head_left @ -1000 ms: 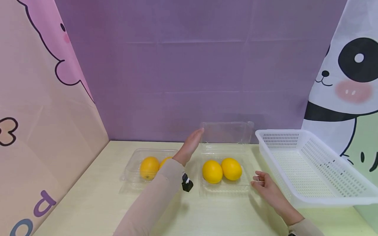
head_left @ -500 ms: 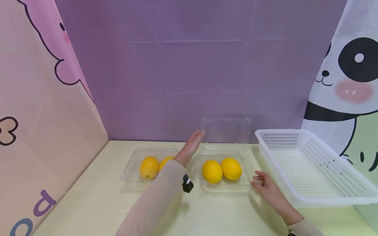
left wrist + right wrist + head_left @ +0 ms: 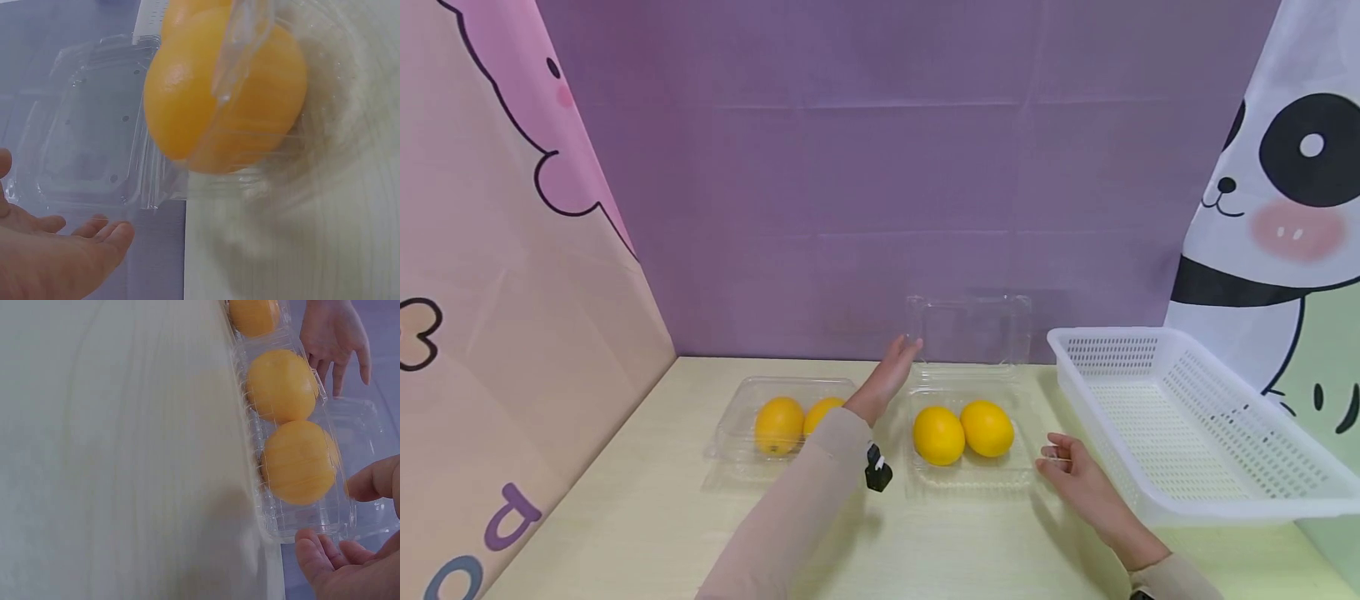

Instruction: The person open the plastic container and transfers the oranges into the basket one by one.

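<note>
A clear plastic clamshell box stands mid-table with its lid raised against the purple backdrop. Two yellow-orange oranges, a left one and a right one, lie side by side in its base. My left hand reaches to the lid's left side, its loosely extended fingers right at the lid's edge. At the base's right side, my right hand pinches the rim between thumb and fingers; the right wrist view shows the thumb on the inner side and fingertips below the corner.
Left of it, a second clear clamshell is closed over oranges, partly covered by my left forearm. A white perforated basket stands close by my right hand. Printed cloths rise behind and beside the table.
The raised lid has swung slightly back and left, its top edge standing a bit higher. My left hand has shifted slightly right and down; my right hand stays at the box's rim.
</note>
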